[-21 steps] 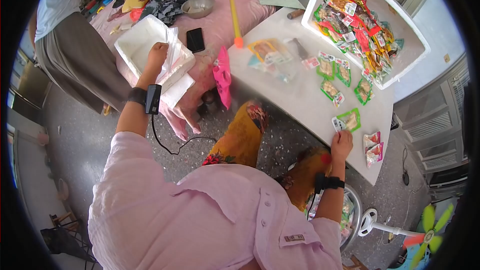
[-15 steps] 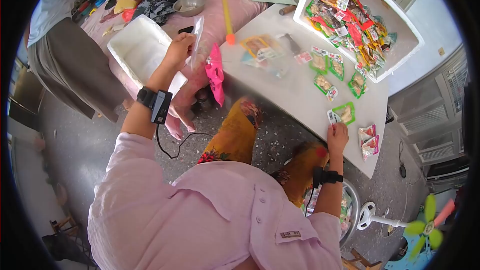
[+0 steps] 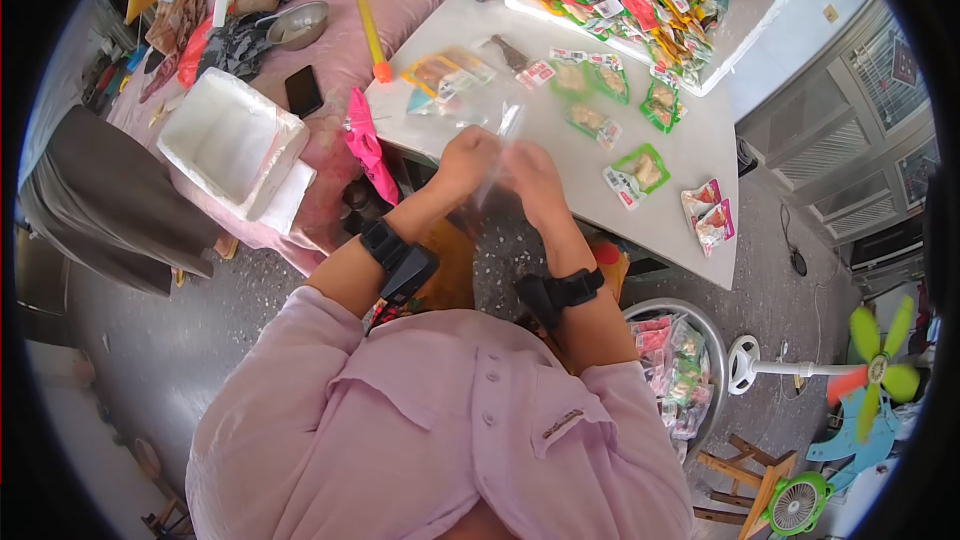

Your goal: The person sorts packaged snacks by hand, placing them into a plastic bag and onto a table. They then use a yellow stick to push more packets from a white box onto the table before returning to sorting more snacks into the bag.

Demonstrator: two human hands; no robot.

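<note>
My left hand point(image 3: 468, 162) is closed on a transparent plastic bag point(image 3: 507, 130), held over the table's near edge. Against the other side of the bag, my right hand point(image 3: 533, 180) is closed too, its fingers slightly blurred. Beyond the hands lie more transparent bags and an orange-and-yellow packet point(image 3: 440, 72). A green-edged food packet point(image 3: 645, 170) is on the table to the right of my right hand. Several similar packets point(image 3: 594, 124) lie farther back, and a pair of red-and-white packets point(image 3: 708, 215) sits near the right edge.
A white foam box point(image 3: 745, 15) full of colourful packets stands at the back of the white table point(image 3: 670, 240). Below right is a metal basin point(image 3: 715, 370) of packets, near a fan point(image 3: 875, 370). At left are another foam box point(image 3: 215, 145), a phone point(image 3: 303, 90) and a person's skirt point(image 3: 100, 205).
My left hand has brought the plastic bag rightward to the table edge. My right hand has let go of the green-edged packet and joined the left at the bag. The view has shifted.
</note>
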